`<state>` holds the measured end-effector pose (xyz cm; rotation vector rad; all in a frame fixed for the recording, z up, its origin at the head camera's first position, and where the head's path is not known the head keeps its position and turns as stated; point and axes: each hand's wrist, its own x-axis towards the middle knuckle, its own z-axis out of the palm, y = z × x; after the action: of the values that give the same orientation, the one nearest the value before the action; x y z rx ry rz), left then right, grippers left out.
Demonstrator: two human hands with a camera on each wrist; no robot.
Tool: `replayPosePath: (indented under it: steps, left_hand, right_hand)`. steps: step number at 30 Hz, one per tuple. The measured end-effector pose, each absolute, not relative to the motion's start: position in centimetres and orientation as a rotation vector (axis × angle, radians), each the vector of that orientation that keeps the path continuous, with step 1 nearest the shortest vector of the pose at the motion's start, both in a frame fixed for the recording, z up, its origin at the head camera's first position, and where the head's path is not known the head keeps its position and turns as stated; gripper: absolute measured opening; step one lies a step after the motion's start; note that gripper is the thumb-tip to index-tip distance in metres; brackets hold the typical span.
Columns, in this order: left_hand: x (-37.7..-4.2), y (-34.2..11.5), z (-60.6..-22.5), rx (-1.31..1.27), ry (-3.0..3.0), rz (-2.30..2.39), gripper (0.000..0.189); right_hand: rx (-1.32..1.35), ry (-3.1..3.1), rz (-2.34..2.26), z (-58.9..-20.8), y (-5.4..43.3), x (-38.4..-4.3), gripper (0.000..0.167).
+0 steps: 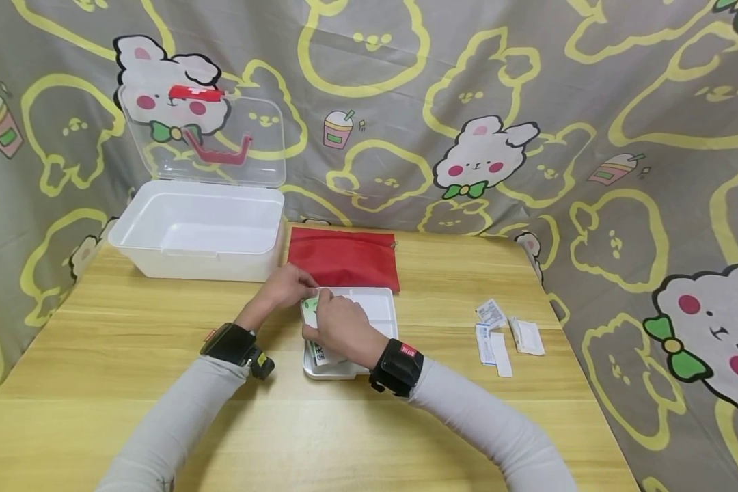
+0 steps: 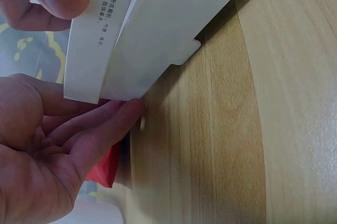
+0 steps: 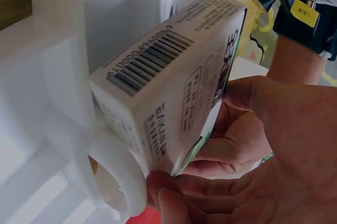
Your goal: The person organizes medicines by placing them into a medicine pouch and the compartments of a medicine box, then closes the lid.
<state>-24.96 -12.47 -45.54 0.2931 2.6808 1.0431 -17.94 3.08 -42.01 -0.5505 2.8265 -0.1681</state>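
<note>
A white and green medicine box (image 3: 174, 87) with a barcode and black print stands tilted at the left side of a white compartment tray (image 1: 372, 301). My right hand (image 1: 347, 328) grips it, thumb on one side and fingers on the other. The fingers hide much of the box in the head view. At the tray's far left corner is my left hand (image 1: 285, 285). Its fingertips (image 2: 134, 109) meet on the tray corner, beside the end of the box, in the left wrist view. The tray's inside is partly hidden by the box and hands.
A red zip pouch (image 1: 344, 256) lies just behind the tray. At the back left stands a white case (image 1: 234, 266), its clear lid (image 1: 264, 150) raised. Several small white packets (image 1: 527, 336) lie on the right of the wooden table (image 1: 406, 437). A patterned curtain hangs behind.
</note>
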Motion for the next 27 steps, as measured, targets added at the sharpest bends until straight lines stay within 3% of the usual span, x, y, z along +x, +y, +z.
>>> replayPosePath:
  steps: [27]
  left_hand:
    - [-24.96,-12.46,-45.56,0.340,2.706,1.007,0.018]
  right_hand:
    - [-0.614,2.911,0.065,-42.51,3.24,-18.36,0.079]
